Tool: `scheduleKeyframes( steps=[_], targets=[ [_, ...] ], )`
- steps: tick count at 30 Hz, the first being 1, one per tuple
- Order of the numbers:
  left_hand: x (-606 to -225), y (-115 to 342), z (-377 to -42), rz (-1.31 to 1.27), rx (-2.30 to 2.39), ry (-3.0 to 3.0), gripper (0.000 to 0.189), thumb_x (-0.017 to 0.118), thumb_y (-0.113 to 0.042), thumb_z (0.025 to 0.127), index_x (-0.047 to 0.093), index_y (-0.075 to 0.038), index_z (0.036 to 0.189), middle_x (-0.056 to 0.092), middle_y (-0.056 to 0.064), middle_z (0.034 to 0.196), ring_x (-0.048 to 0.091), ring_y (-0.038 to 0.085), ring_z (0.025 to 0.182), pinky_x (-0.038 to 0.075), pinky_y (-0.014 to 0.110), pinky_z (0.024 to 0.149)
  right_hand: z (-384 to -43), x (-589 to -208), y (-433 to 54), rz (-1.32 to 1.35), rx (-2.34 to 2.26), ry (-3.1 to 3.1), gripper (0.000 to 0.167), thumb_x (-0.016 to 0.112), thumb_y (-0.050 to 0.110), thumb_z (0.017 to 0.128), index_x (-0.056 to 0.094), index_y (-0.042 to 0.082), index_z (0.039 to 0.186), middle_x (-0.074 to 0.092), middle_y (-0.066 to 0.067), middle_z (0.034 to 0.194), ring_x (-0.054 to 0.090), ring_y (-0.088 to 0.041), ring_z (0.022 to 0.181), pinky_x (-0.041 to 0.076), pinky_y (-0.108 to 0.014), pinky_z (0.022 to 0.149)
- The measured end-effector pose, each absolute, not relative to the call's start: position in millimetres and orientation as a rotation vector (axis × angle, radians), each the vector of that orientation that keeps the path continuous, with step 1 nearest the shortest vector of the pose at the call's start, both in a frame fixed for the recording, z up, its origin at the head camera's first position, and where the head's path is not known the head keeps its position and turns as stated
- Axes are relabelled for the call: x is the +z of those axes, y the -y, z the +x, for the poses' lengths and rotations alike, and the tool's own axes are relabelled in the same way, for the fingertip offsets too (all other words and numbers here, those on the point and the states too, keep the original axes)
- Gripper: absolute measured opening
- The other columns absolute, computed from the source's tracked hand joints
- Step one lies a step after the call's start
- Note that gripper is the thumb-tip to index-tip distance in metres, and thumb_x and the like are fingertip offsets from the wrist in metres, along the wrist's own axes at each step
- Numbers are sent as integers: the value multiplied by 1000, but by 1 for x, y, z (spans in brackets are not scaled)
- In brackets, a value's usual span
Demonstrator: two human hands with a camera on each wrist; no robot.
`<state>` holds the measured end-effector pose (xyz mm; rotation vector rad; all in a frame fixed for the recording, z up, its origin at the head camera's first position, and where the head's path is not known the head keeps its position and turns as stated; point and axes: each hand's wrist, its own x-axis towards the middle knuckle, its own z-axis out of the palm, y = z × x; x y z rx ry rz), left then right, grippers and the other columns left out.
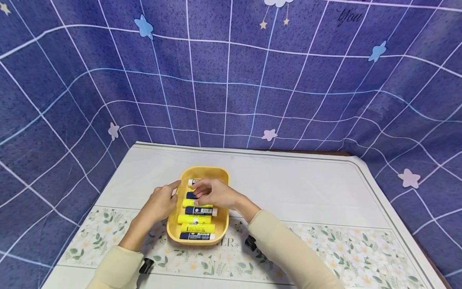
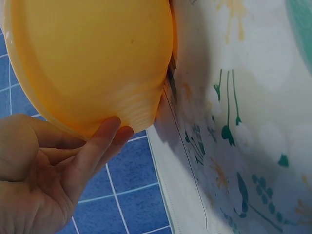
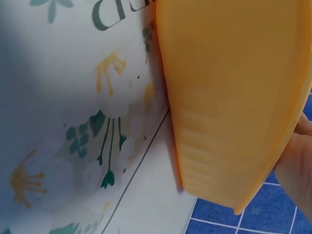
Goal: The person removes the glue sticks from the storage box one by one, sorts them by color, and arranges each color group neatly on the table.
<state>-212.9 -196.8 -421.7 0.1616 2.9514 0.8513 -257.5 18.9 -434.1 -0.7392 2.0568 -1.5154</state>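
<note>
In the head view a yellow plastic basket (image 1: 225,224) holds several glue sticks lying crosswise in a row, some yellow (image 1: 195,219), some dark blue with white ends (image 1: 198,211). My left hand (image 1: 161,202) grips the basket's left rim, and the left wrist view shows its fingertips (image 2: 113,127) against the outer wall. Over the basket's far half hovers my right hand (image 1: 218,195), its fingers loosely bent and apart from the thumb, nothing seen between them. It partly covers the far glue sticks. Most of this hand is hidden behind the basket (image 3: 229,112) in the right wrist view.
A white tabletop (image 1: 288,180) with a flower-printed band (image 1: 325,249) lies beneath the basket. A blue curtain (image 1: 245,80) with a grid and stars hangs behind and at both sides. Dark straps (image 1: 146,265) sit under the wrists.
</note>
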Motion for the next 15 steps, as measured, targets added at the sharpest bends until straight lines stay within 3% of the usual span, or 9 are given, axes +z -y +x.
scheduleKeyframes(
  steps=[6,11,15],
  targets=[
    [-422,197,-213,166,846,-2957,52,52,-3,101,44,7,152,71,22,92,48,14,49,43,29,49,-256,-434,-13,-722,-1431,-2063,46,78,4,89,64,-3,132,65,-22,131,66,-21,109,55,-23,94],
    [-423,197,-214,149,841,-2954,53,52,-4,102,44,5,153,69,19,87,47,14,49,43,28,50,-255,-437,-9,-728,-1361,-2107,44,79,4,88,65,-1,130,66,-18,131,65,-24,113,54,-23,93],
    [-423,198,-214,147,846,-2951,53,51,-4,102,43,5,153,67,15,81,47,14,49,43,28,49,-255,-437,-7,-734,-1275,-2193,42,79,7,89,67,3,130,68,-12,130,66,-20,113,54,-23,95]
  ],
)
